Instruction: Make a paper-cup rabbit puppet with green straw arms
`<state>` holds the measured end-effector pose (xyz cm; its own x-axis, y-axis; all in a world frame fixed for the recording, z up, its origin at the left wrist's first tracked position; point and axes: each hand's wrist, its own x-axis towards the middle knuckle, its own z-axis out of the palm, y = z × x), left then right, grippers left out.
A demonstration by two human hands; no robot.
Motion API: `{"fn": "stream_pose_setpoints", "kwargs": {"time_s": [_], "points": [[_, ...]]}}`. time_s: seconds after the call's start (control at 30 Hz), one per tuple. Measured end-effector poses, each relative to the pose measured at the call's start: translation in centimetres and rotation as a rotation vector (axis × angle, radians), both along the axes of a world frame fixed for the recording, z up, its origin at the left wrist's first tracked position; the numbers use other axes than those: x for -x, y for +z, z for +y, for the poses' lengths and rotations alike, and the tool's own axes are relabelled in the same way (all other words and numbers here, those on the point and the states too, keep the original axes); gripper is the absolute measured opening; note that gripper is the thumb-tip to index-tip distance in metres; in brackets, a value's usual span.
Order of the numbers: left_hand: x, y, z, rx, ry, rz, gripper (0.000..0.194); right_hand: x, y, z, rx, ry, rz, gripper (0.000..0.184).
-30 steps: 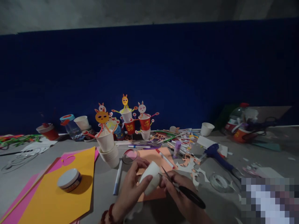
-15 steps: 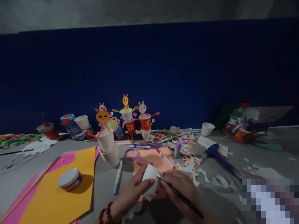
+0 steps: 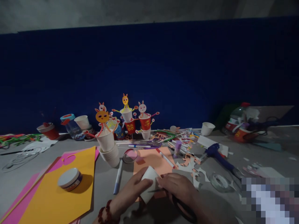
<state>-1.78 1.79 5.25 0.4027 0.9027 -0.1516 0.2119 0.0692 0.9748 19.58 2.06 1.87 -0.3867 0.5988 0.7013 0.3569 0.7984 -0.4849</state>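
My left hand (image 3: 134, 189), with a dark red bead bracelet at its wrist, is closed around a white paper cup (image 3: 149, 183). The cup lies tilted in front of me, above a peach-coloured paper sheet (image 3: 151, 157). Black-handled scissors (image 3: 184, 210) are gripped by my right hand (image 3: 179, 189), whose fingertips press at the cup's right side. The scissor blades are mostly hidden by the cup and fingers. Left of my hands stands a stack of white paper cups (image 3: 110, 157) with an orange rabbit-faced figure (image 3: 102, 116) on top.
An orange paper sheet (image 3: 58, 202) with a lidded white jar (image 3: 70, 179) lies left. A blue marker (image 3: 118, 177) and a tape roll (image 3: 130, 155) are near the cup stack. To the right are a blue glue gun (image 3: 218, 157), clear tape (image 3: 219, 181) and paper scraps (image 3: 198, 174).
The scissors have swung downward in my right hand, and their handle loop now shows. My right fingers have moved closer against the cup, which has turned slightly.
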Motion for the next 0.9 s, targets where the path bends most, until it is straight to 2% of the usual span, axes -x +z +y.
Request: {"fn": "stream_pose_setpoints", "kwargs": {"time_s": [0.1, 0.17, 0.3, 0.4, 0.5, 0.63, 0.7, 0.8, 0.9], "points": [[-0.2, -0.4, -0.1, -0.109, 0.060, 0.120, 0.048, -0.1, 1.0, -0.9, 0.082, -0.031, 0.006, 0.024], [-0.5, -0.4, -0.2, -0.229, 0.094, 0.224, 0.058, 0.2, 1.3, -1.5, 0.261, -0.042, 0.072, 0.025], [-1.0, -0.3, -0.4, -0.428, 0.067, 0.376, 0.064, 1.4, 0.3, -1.7, 0.650, 0.018, 0.396, 0.036], [-1.0, -0.4, -0.4, -0.485, 0.085, 0.381, 0.070, 2.0, -0.5, -1.5, 0.797, 0.033, 0.586, 0.034], [-0.8, -0.6, -0.3, -0.353, 0.133, 0.247, 0.065, 1.8, -0.3, -1.6, 0.772, 0.021, 0.587, 0.032], [-0.6, -0.9, -0.2, 0.046, 0.172, -0.158, 0.059, 0.8, 0.4, -2.2, 0.617, -0.051, 0.538, 0.025], [-0.6, -1.1, -0.3, 0.178, 0.142, -0.325, 0.057, 0.5, 0.6, -2.3, 0.571, -0.069, 0.594, 0.024], [-0.6, -1.3, -0.3, 0.223, 0.116, -0.444, 0.060, 0.5, 0.5, -2.4, 0.555, -0.071, 0.664, 0.026], [-0.6, -1.4, -0.2, 0.212, 0.122, -0.459, 0.071, 0.7, 0.5, -2.5, 0.564, -0.061, 0.643, 0.028]]}}
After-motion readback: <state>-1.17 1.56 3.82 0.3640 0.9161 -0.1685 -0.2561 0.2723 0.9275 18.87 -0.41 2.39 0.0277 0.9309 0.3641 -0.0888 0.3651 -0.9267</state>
